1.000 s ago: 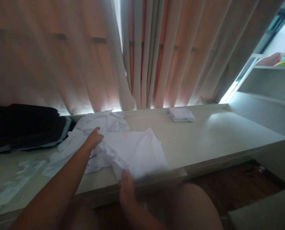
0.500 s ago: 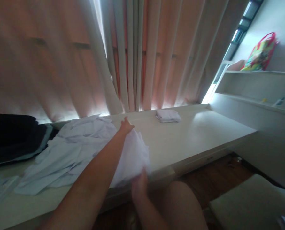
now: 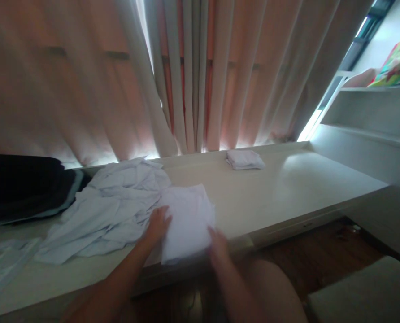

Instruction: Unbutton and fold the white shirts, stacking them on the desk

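Observation:
A white cloth (image 3: 188, 220), folded into a rough rectangle, lies at the front edge of the pale tabletop. My left hand (image 3: 158, 223) rests at its left side, the thumb and forefinger apart over the fabric. At the lower right corner of the cloth is my right hand (image 3: 218, 246), its fingertips touching or very near the edge; motion blur hides how they are closed. Just left of the cloth spreads a crumpled heap of white garments (image 3: 109, 204), which it partly touches. Farther back sits a small folded white cloth (image 3: 244, 159).
A dark stack of cloth or cushions (image 3: 21, 188) stands at the far left, with a clear plastic bag (image 3: 10, 264) in front. Curtains (image 3: 216, 80) hang behind the tabletop (image 3: 263, 193). Shelves (image 3: 364, 128) with a colourful bag (image 3: 397, 63) rise at right. A pale seat (image 3: 364, 291) is lower right.
My left hand has come back from the far edge of the cloth to its left side. My right hand has shifted right. The cloth now lies flatter, and the view has turned slightly left.

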The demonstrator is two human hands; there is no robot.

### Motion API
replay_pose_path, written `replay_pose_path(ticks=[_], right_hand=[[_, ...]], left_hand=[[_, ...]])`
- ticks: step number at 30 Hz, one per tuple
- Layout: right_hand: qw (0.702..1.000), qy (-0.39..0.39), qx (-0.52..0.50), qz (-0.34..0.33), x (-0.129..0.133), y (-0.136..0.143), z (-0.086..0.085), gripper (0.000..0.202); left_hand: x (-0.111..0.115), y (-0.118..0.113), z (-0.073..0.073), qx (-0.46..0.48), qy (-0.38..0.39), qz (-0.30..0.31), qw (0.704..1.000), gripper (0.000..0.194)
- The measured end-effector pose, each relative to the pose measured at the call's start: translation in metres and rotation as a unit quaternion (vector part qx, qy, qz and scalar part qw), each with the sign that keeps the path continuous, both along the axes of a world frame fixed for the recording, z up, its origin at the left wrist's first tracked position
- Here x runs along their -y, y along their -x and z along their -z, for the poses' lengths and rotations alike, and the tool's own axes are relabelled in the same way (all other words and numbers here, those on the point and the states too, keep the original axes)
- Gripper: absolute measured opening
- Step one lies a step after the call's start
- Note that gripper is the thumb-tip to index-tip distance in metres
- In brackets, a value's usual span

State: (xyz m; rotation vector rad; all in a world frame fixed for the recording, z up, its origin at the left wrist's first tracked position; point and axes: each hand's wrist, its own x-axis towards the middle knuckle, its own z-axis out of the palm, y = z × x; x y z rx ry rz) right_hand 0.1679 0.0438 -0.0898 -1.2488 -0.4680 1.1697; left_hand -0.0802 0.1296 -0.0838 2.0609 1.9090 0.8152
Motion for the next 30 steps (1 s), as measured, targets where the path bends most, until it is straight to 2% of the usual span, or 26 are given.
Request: replay_pose_path(ticks=[3,7,10,12,13,14,16,17,18,19,22,25,28,30], right_hand=[[0.996,0.027,0.080,0.030,0.005,-0.008,0.006,0.049],[0.982,0.044,0.175,0.054,0.021,-0.020,0.010,0.052],[0.969,0.020,0.237,0.063,0.006,-0.034,-0.004,0.060],[0.940,-0.035,0.338,0.029,-0.020,-0.037,-0.022,0.057],[0.897,-0.078,0.436,-0.021,-0.036,-0.034,-0.031,0.051],[0.832,-0.114,0.535,-0.090,-0.052,-0.029,-0.039,0.047],[0.676,-0.155,0.678,-0.244,-0.084,-0.016,-0.049,0.048],[0.616,-0.161,0.710,-0.303,-0.097,-0.009,-0.051,0.050],[0.575,-0.159,0.725,-0.344,-0.109,-0.005,-0.050,0.052],[0.553,-0.153,0.731,-0.370,-0.118,-0.004,-0.047,0.054],[0.545,-0.121,0.734,-0.387,-0.138,-0.013,-0.033,0.057],[0.545,-0.108,0.747,-0.365,-0.152,-0.027,-0.025,0.059],[0.537,-0.138,0.748,-0.365,-0.161,-0.027,-0.026,0.059],[0.527,-0.155,0.742,-0.384,-0.163,-0.016,-0.032,0.057]], left_hand=[[-0.002,-0.016,0.014,-0.024,0.005,0.018,1.000,0.051],[-0.005,-0.030,0.017,-0.053,0.020,0.062,0.996,0.052],[-0.001,-0.029,0.014,-0.103,0.030,0.085,0.991,0.054],[0.002,-0.028,0.012,-0.125,0.030,0.098,0.987,0.053],[0.004,-0.028,0.012,-0.131,0.029,0.105,0.985,0.052],[0.005,-0.030,0.012,-0.137,0.027,0.113,0.984,0.052],[0.008,-0.036,0.014,-0.148,0.019,0.114,0.982,0.054],[0.009,-0.039,0.016,-0.153,0.014,0.108,0.982,0.055],[0.009,-0.041,0.018,-0.159,0.012,0.103,0.982,0.056],[0.010,-0.044,0.021,-0.164,0.013,0.099,0.981,0.057],[0.010,-0.045,0.026,-0.174,0.027,0.103,0.979,0.057],[0.008,-0.042,0.026,-0.173,0.048,0.112,0.977,0.056],[0.009,-0.036,0.022,-0.168,0.052,0.119,0.977,0.056],[0.013,-0.034,0.017,-0.176,0.035,0.128,0.975,0.057]])
